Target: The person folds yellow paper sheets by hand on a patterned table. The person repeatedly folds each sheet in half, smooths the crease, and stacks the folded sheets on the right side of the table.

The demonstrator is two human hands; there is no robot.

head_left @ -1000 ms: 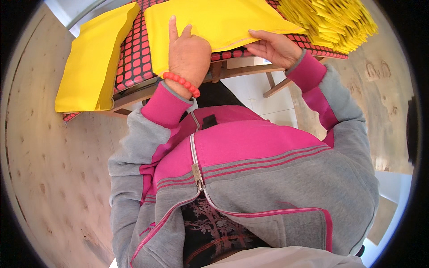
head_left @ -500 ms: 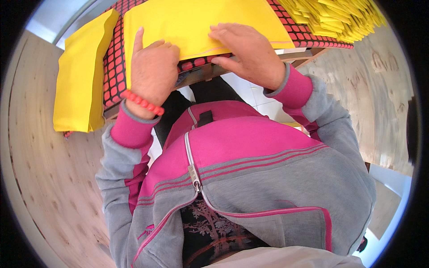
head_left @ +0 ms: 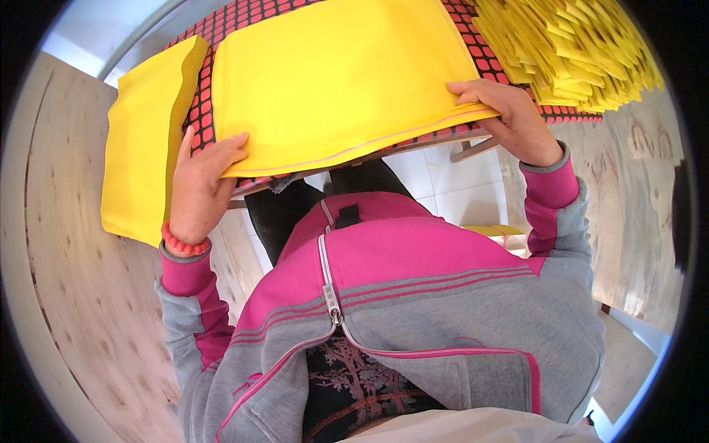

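A flat yellow cloth piece lies spread out before me, with a thin pinkish line along its near edge. My left hand, with a red bead bracelet at the wrist, pinches its near left corner between thumb and fingers. At the near right corner, my right hand has its thumb under the edge and its fingers on top. Between my hands the near edge sags slightly past the table's edge.
Red-and-black patterned cloth covers the table. On the left stands a yellow cloth stack, and at the far right a thick pile of folded yellow pieces. Wooden boards flank both sides.
My hands have moved apart from the near edge's middle to its two corners and now grip them. The near edge, partly turned back before, lies out straighter toward me.
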